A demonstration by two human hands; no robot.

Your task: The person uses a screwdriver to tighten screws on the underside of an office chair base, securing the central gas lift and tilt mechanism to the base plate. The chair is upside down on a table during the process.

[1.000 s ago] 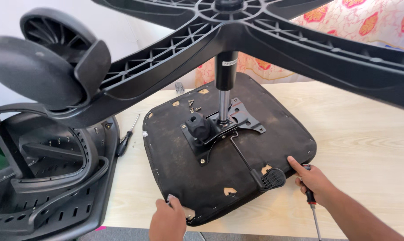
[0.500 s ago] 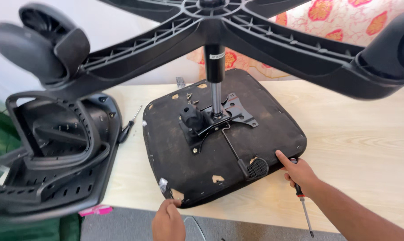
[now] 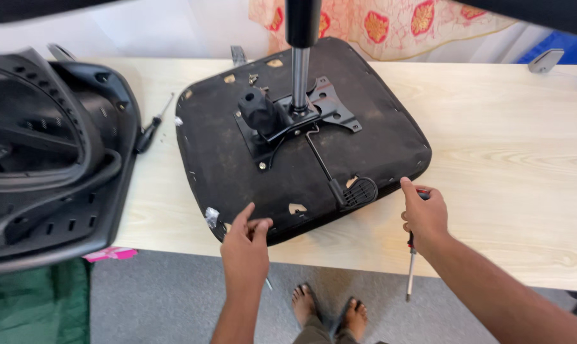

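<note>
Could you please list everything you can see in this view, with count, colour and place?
chair seat: one, black, upside down on the table, its near edge at the table's front.
mechanism plate: one, black metal, at the middle of the seat's underside.
gas cylinder: one, silver with black top, upright from the plate.
chair backrest: one, black plastic, at the table's left end.
screwdriver on table: one, black handle, between backrest and seat.
table: one, pale wood.
patterned cloth: one, cream with red flowers, behind the table.
pink item: one, on the grey floor under the backrest.
left hand: fingertips on the seat's near edge.
right hand: gripping a screwdriver, shaft pointing down.
bare feet: two, below.
</note>
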